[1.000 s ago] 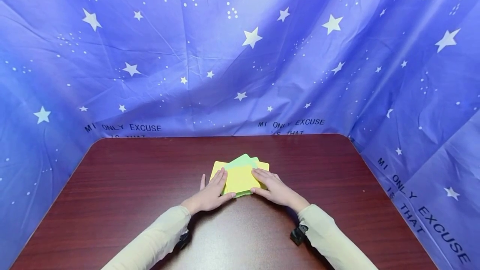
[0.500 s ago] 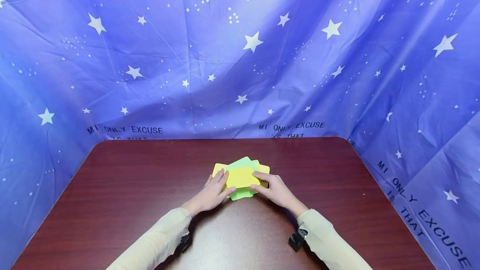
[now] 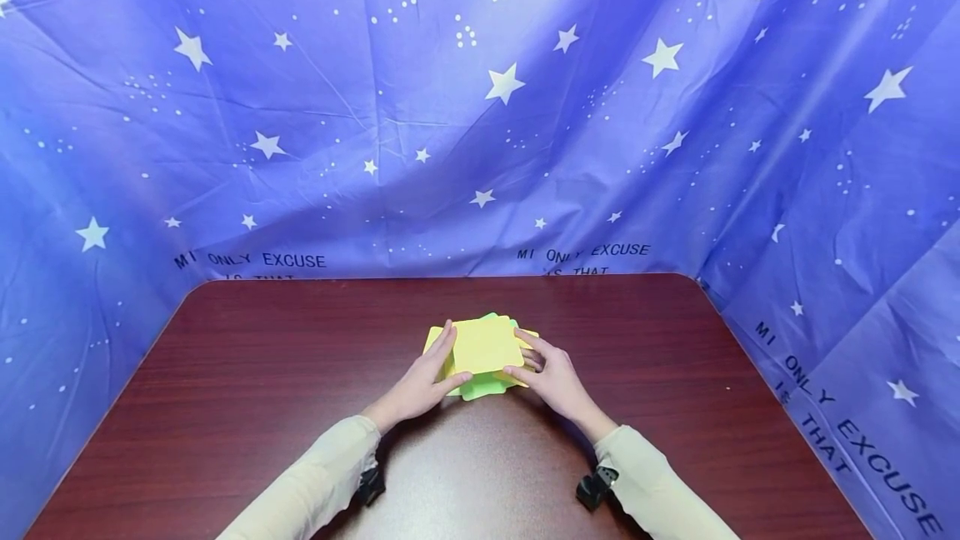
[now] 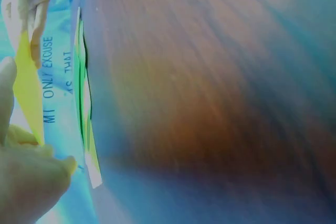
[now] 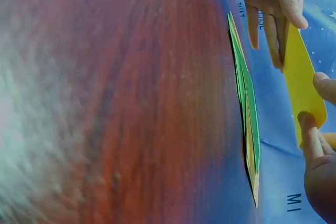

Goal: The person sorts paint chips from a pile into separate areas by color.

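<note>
A yellow card (image 3: 487,344) with rounded corners is held up between both hands in the head view. At its left edge my left hand (image 3: 422,380) pinches it between thumb and fingers. My right hand (image 3: 561,382) grips the opposite edge, thumb in front and fingers behind. Beneath it lies a loose pile of cards, with a green card (image 3: 483,388) and yellow corners sticking out at uneven angles. The right wrist view shows the raised yellow card (image 5: 304,87) apart from the thin pile (image 5: 244,98). Its lower layers are mostly hidden from the head camera.
The cards lie on a dark red-brown wooden table (image 3: 262,407) with rounded far corners. Behind and beside it hangs a blue curtain (image 3: 420,107) with white stars and lettering. Black wrist cameras (image 3: 596,486) sit under the light sleeves (image 3: 660,469).
Both hands first lay against the pile's sides. Since then the yellow card has come up off the pile and its face tilts differently, showing more of the green card below.
</note>
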